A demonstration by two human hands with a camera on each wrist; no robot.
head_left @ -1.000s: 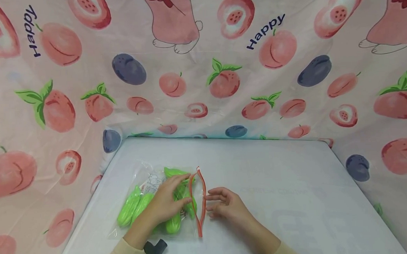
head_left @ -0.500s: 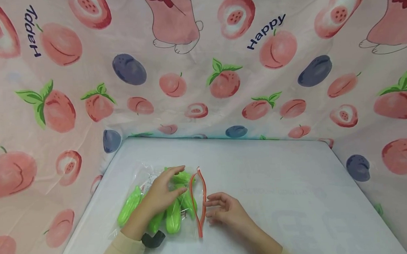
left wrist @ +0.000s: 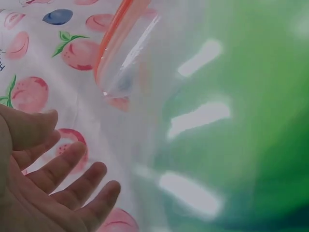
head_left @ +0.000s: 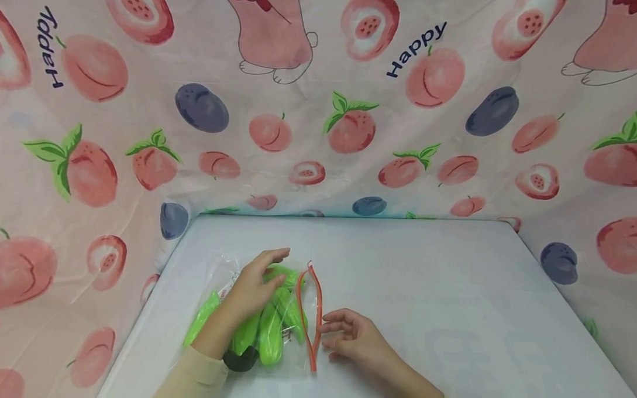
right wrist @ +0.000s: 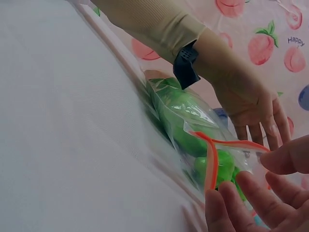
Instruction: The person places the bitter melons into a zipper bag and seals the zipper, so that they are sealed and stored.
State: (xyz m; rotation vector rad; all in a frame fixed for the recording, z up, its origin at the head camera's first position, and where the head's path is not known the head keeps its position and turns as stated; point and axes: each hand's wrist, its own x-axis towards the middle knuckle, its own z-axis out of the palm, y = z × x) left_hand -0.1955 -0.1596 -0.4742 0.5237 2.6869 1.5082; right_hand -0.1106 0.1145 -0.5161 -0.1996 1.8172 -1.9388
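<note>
A clear zip bag [head_left: 319,307] lies on the table in the head view, its orange-red zip edge parted into a narrow mouth facing right. Inside are several bright green, cucumber-like toy vegetables [head_left: 271,335]. Above the bag hovers my left hand [head_left: 250,289], fingers and thumb spread, holding nothing; the forearm hides part of the bag. My right hand [head_left: 357,341] is beside the mouth, its fingers loosely bent. In the right wrist view, its fingertips [right wrist: 246,181] are close to the zip edge [right wrist: 212,162]; whether they touch it I cannot tell.
A white table [head_left: 432,277] spreads beyond and right of the bag. Peach-printed cloth [head_left: 305,123] hangs along its back and sides. A black wrist camera [head_left: 242,358] sits by the left cuff, over the bag's near edge.
My left hand has drawn back from the zip edge, up and slightly left, away from the bag's mouth. My right hand has shifted slightly toward the near side. The bag has stayed put.
</note>
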